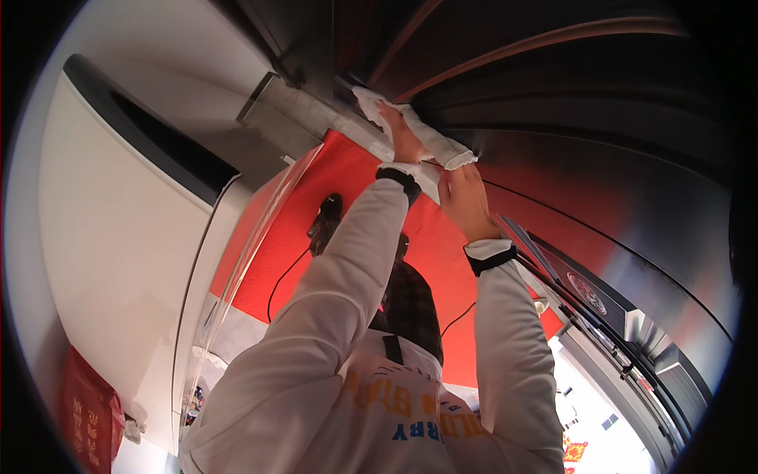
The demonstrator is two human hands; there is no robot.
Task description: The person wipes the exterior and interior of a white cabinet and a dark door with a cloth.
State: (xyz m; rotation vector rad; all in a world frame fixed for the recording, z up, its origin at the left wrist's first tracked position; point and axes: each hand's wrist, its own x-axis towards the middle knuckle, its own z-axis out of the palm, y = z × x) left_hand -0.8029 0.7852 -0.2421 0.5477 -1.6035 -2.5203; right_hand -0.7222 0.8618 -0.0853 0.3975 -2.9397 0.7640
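A white cloth (440,142) lies along the edge of a dark, glossy door (553,170) with raised ridges. My left hand (404,136) presses into the cloth from the left, and part of the fabric covers its fingers. Just to the right and nearer to me, my right hand (466,204) grips the cloth's hemmed lower end; its fingertips are hidden behind the fabric. Both arms are stretched forward in white sleeves with dark cuffs.
Below me is a red mat (351,162) with a dark shoe (324,225) and a thin black cable (276,288). A white cabinet-like panel (118,213) with a dark top stands at left, near a red bag (88,411). A grey threshold (292,107) lies ahead.
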